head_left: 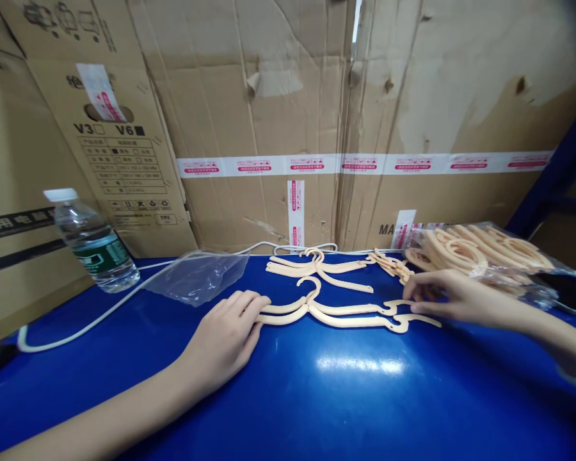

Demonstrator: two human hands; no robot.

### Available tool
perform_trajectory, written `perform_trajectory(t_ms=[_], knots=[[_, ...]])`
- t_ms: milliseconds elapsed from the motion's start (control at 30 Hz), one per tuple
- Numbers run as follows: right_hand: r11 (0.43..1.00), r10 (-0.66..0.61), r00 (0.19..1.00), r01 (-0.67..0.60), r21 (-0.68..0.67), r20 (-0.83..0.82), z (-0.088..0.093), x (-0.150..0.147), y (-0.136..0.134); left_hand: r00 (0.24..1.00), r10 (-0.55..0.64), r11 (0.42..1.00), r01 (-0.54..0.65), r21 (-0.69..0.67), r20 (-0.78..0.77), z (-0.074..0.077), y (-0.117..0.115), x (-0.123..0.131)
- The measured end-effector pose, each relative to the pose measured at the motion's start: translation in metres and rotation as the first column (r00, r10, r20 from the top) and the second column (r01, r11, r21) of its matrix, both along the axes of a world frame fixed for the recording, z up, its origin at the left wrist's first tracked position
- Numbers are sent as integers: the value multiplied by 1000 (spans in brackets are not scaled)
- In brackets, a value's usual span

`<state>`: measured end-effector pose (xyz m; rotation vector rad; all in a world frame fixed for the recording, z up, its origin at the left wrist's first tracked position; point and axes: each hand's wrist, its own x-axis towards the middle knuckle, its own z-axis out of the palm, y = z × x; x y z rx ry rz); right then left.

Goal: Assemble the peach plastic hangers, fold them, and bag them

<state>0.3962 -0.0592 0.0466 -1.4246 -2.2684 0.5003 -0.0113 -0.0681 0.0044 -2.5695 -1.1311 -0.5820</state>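
Note:
A cream folding clothes hanger (345,321) lies on the blue table, its hook pointing away from me and its arms spread left and right. My left hand (233,326) is closed around the tips of its left arms, which are hidden under the fingers. Thumb and fingers of my right hand (439,294) pinch the far one of two small curved end pieces (415,318) at the hanger's right side. Behind it lie more folding hanger parts (317,266), partly overlapping, and a small pile of loose end pieces (391,266) just beyond my right hand.
Clear plastic bags of hanger parts (480,250) are at the back right, beside a dark phone-like object (573,291). An empty clear bag (196,278), a white cable (100,317) and a water bottle (96,246) occupy the left. Cardboard (269,205) walls the table's back.

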Motion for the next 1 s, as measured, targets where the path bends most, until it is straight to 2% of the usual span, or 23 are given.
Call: perform_trajectory(t_ms=[133,400,533,1000], knots=[[991,-19,997,28,128,-70,0,-11,-4,999,-30,999,31,-24,16,1,-2,3],[985,126,989,-135,109,84,-18,-33,-9,997,-36,988,45,-147,62,1,2,4],[971,159,977,-181,155,140,-14,-31,-10,998,-32,983,41,-177,53,0,4,4],[961,224,948,-253,109,224,-8,-13,-2,998,-1,978,14,-210,59,0,4,4]])
